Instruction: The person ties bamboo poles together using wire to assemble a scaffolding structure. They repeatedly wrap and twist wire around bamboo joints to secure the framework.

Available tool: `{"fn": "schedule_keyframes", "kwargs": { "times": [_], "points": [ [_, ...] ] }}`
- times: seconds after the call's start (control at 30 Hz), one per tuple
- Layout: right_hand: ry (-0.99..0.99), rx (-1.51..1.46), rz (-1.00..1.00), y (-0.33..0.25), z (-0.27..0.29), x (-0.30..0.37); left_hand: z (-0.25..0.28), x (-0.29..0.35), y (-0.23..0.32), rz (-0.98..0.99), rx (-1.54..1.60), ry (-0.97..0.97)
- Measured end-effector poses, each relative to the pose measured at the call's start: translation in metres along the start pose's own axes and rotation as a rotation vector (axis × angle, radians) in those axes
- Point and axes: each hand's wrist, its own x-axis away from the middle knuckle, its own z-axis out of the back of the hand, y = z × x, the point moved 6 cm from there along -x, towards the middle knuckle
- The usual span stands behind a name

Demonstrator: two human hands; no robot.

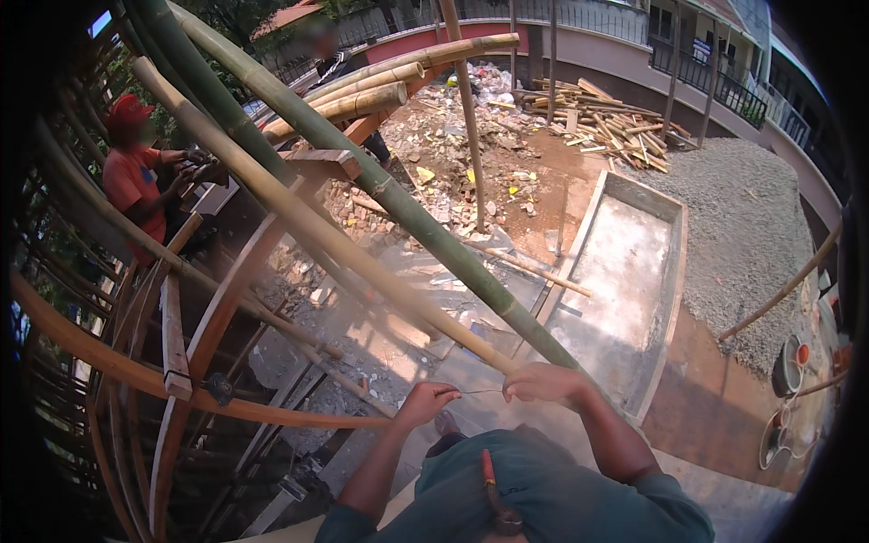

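A short thin wire [482, 391] stretches between my two hands, in front of my chest. My left hand [427, 403] pinches one end with its fingertips. Closed fingers of my right hand [546, 385] hold the other end. Right beside that hand is the lower end of a tan bamboo pole [398, 288]; whether they touch is not clear. A thick green bamboo pole [453, 258] slants down past my right forearm. At the front of my green shirt [561, 475] hangs a red-handled tool [489, 469] with a dark metal head, its kind unclear.
Wooden beams [244, 412] and bamboo frame the left side. A person in a red cap [136, 181] works there; another stands behind the bamboo. Beyond lie rubble [434, 145], stacked wood [606, 122], a concrete-edged bed [625, 253], a gravel heap [742, 217] and buckets [789, 362].
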Motion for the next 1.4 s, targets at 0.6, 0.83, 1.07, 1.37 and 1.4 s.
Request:
{"fn": "schedule_keyframes", "kwargs": {
  "times": [0.6,0.83,1.07,1.37,1.4],
  "points": [
    [0.746,0.493,0.022,-0.024,0.077,-0.012,0.030,-0.024,0.070,-0.260,0.025,0.005],
    [0.375,0.624,0.099,-0.039,-0.025,-0.028,0.087,-0.059,0.014,-0.241,0.062,0.479],
    [0.956,0.681,0.149,-0.072,0.100,0.008,0.016,0.003,0.119,-0.380,-0.282,-0.052],
    [0.451,0.427,0.136,-0.099,0.034,0.028,0.100,0.006,-0.001,-0.268,-0.494,0.457],
    [0.510,0.457,0.001,-0.080,0.060,0.031,0.081,0.011,-0.004,-0.332,-0.643,0.404]
  ]
}}
